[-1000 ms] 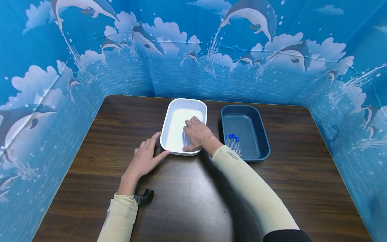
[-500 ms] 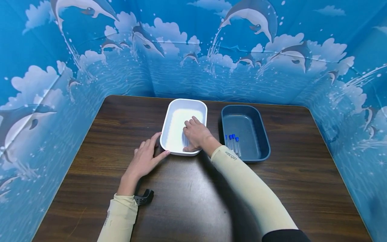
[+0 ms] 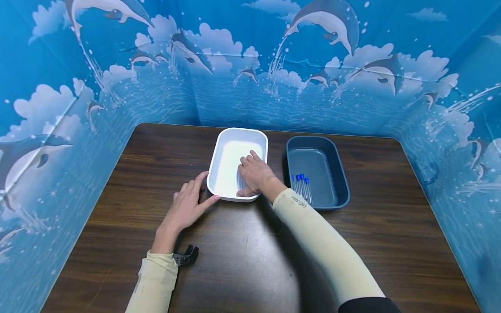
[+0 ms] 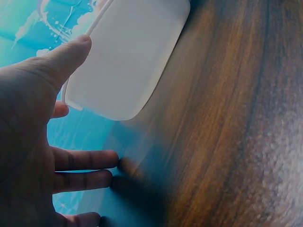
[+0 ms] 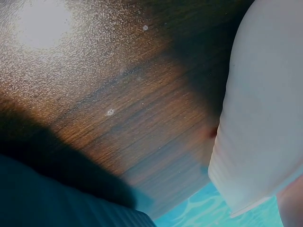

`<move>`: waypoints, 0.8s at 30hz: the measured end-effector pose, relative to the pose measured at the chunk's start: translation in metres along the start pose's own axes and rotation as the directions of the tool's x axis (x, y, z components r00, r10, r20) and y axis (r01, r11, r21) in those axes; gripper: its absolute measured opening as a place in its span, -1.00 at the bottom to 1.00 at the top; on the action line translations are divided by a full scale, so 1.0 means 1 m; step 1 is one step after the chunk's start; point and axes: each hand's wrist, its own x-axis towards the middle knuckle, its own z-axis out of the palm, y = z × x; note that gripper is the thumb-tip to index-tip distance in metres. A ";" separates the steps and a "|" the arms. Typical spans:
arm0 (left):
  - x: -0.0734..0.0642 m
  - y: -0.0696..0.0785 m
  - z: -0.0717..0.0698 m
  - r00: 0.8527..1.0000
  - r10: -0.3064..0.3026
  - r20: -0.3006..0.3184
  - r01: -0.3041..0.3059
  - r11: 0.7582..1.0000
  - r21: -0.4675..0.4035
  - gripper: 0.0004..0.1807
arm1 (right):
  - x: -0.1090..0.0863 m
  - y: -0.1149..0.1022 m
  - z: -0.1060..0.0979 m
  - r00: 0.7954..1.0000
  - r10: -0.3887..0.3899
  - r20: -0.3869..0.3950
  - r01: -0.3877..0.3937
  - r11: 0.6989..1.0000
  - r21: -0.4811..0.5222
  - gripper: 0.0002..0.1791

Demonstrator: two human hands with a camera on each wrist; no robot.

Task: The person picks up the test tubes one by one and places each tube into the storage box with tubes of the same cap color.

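My right hand (image 3: 256,174) reaches down into a white tray (image 3: 226,191). Its fingers curl, with the thumb near the tray's front wall, over clear test tubes (image 3: 240,180) lying there; their ends and number are hidden beneath the hand. My left hand (image 3: 187,204) steadies the tray's near left corner, thumb against the front and index finger along the side, fingers extended. In the left wrist view, the thumb of the left hand (image 4: 42,90) touches the rim of the white tray (image 4: 130,56). The right wrist view leaves most of the right hand out of sight.
To the right stands a dark blue tray (image 3: 328,174) with several blue-capped test tubes (image 3: 301,184) in its left front part. Both trays rest on a brown wooden table (image 3: 242,256). A dolphin-printed curtain (image 3: 235,104) borders the table behind and at the sides.
Almost nothing differs. The right forearm has shifted very slightly left, while both hands and both trays keep their places.
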 end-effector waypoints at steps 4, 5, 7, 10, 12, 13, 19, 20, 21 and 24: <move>0.000 0.000 0.000 1.000 -0.002 -0.002 0.002 1.000 0.002 -0.03 | 0.000 0.000 0.001 1.000 0.003 0.000 -0.003 1.000 0.004 0.02; 0.000 0.000 0.000 1.000 -0.002 -0.002 0.002 1.000 0.002 -0.03 | 0.000 0.000 0.001 1.000 0.002 0.001 -0.002 1.000 0.006 0.02; -0.001 -0.001 0.000 1.000 -0.001 -0.004 0.001 1.000 0.001 -0.03 | 0.000 0.000 0.001 1.000 0.001 0.000 -0.001 1.000 0.009 0.03; -0.001 -0.001 0.001 1.000 0.004 -0.008 -0.004 1.000 -0.003 -0.04 | 0.000 0.000 0.001 1.000 -0.001 -0.005 0.001 1.000 0.008 0.04; -0.001 -0.002 0.001 1.000 0.007 -0.011 -0.007 1.000 -0.007 -0.04 | 0.000 0.000 0.001 1.000 0.000 -0.008 0.000 1.000 0.004 0.04; 0.000 -0.002 0.001 1.000 0.009 -0.013 -0.009 1.000 -0.007 -0.05 | -0.001 0.000 0.001 1.000 0.001 -0.010 -0.001 1.000 0.000 0.04; 0.000 -0.001 0.001 1.000 0.013 -0.018 -0.013 1.000 -0.011 -0.05 | -0.001 0.000 0.000 1.000 0.002 -0.020 -0.002 1.000 0.012 0.04; 0.000 -0.001 0.001 1.000 0.012 -0.017 -0.012 1.000 -0.012 -0.05 | -0.001 0.000 0.000 1.000 0.002 -0.021 -0.002 1.000 0.020 0.04; 0.000 -0.001 0.001 1.000 0.010 -0.015 -0.010 1.000 -0.012 -0.05 | -0.001 0.000 0.000 1.000 0.002 -0.020 -0.002 1.000 0.028 0.04; 0.000 -0.001 0.000 1.000 0.007 -0.011 -0.007 1.000 -0.011 -0.05 | -0.002 0.001 0.000 1.000 0.003 -0.018 -0.002 0.999 0.047 0.04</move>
